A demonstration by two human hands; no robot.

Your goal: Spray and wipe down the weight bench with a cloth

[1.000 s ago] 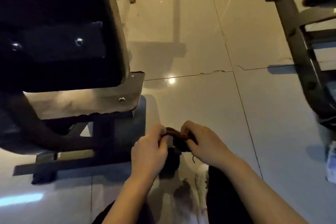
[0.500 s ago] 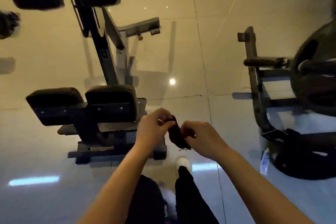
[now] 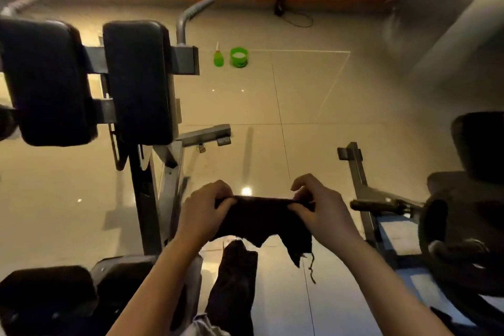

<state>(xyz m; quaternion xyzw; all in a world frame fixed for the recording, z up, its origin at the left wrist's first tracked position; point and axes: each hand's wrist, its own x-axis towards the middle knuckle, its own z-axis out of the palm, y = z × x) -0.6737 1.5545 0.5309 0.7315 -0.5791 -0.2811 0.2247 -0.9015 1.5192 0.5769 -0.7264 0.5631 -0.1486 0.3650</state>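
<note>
I've got the cloth (image 3: 261, 219) stretched between left hand (image 3: 203, 211) and right hand (image 3: 317, 211), both pinching its top corners. Looks limp, light, frayed; grip edges. Spray bottle (image 3: 218, 57) sits far off on floor.

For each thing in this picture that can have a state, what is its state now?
cloth: spread out, stretched between both hands, ragged lower edge hanging
left hand: grips the cloth's left end
right hand: pinches the cloth's right end
spray bottle: upright on the floor, untouched
green bucket: upright beside the bottle
bench pads: not touched by the cloth
</note>
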